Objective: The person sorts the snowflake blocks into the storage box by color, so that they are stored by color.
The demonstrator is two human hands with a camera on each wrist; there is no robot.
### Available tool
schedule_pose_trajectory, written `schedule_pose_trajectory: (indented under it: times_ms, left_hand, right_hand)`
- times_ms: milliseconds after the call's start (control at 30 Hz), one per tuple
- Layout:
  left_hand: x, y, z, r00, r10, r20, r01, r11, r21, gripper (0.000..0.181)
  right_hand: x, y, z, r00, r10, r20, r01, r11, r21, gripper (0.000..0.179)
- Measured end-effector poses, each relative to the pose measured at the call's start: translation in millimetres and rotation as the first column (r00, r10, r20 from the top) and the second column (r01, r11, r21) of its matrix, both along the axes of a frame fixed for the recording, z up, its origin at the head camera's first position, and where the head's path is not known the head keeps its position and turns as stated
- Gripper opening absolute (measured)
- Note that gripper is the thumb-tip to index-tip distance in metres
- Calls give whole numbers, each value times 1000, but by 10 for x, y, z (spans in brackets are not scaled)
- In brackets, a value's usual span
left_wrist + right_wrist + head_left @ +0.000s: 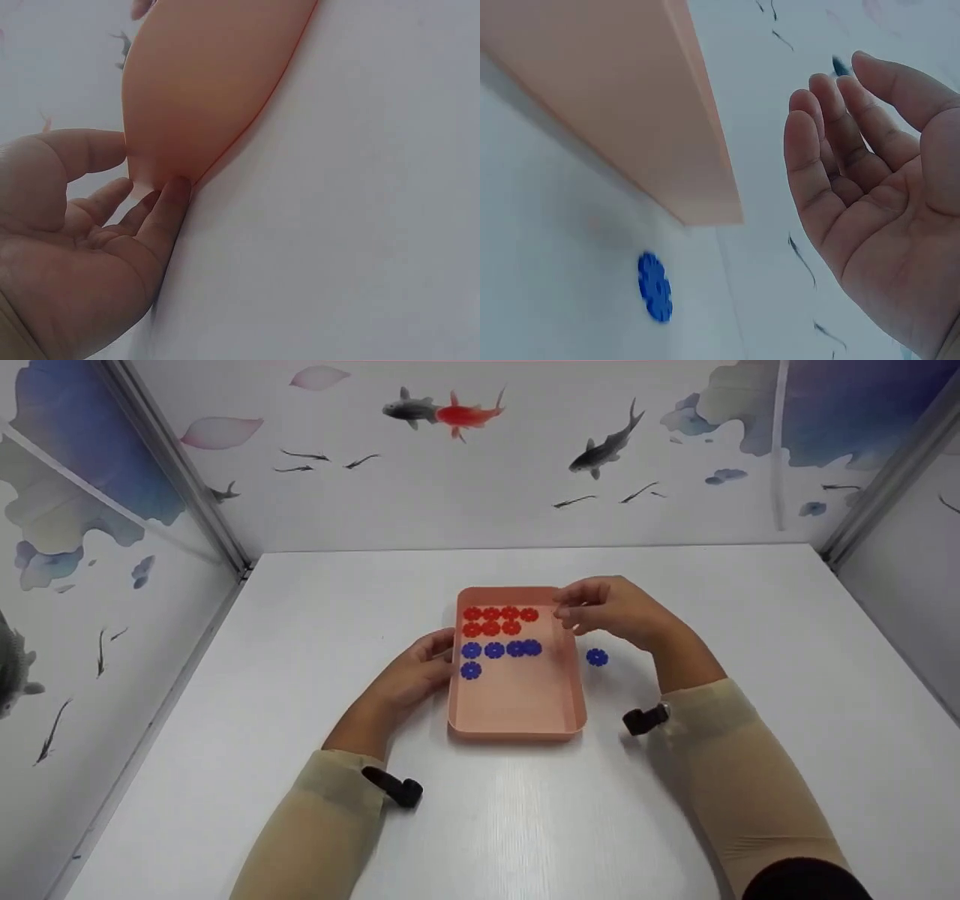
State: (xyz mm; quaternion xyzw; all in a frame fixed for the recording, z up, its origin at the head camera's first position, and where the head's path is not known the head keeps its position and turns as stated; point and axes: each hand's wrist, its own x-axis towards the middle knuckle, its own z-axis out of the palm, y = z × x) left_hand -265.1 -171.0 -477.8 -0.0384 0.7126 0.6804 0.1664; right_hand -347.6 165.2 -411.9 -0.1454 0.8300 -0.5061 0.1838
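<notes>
A pink tray point(517, 712) lies on the white table. Inside it, several red flower-shaped discs point(490, 628) form two rows near the far end, with several blue flower-shaped discs point(494, 650) below them; two of the blue ones overlap. My left hand point(412, 675) rests against the tray's left side, its thumb and fingertips touching the outer wall in the left wrist view. Above the tray's far right corner hovers my right hand point(619, 611), fingers loosely bent, nothing visible in it. One blue flower-shaped disc point(655, 287) lies on the table right of the tray.
White panels printed with fish point(469, 414) and leaves stand behind the table point(787, 660) and at both sides. Each wrist carries a small black camera strap, the left strap point(394, 787) and the right strap point(645, 720).
</notes>
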Motion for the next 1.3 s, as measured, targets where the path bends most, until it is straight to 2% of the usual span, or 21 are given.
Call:
schedule_pose_trajectory:
  times_ms: [167, 367, 767, 933, 1300]
  left_hand:
    - [5, 1, 4, 1000, 2, 7, -2, 1000, 7, 70]
    - [4, 0, 2, 1000, 7, 15, -7, 1000, 8, 70]
    - [15, -5, 2, 1000, 8, 6, -8, 1000, 26, 70]
    - [12, 5, 15, 1000, 6, 8, -6, 1000, 28, 71]
    - [3, -8, 1, 1000, 14, 24, -15, 1000, 22, 67]
  right_hand:
    - [1, 279, -87, 998, -63, 15, 62, 997, 44, 44]
    - [-18, 404, -175, 996, -73, 52, 70, 996, 64, 47]
    - [-96, 604, -462, 995, 47, 86, -65, 975, 210, 42]
    - [-112, 603, -486, 992, 85, 93, -106, 961, 257, 44]
    - [-101, 572, -486, 990, 87, 109, -117, 944, 308, 48]
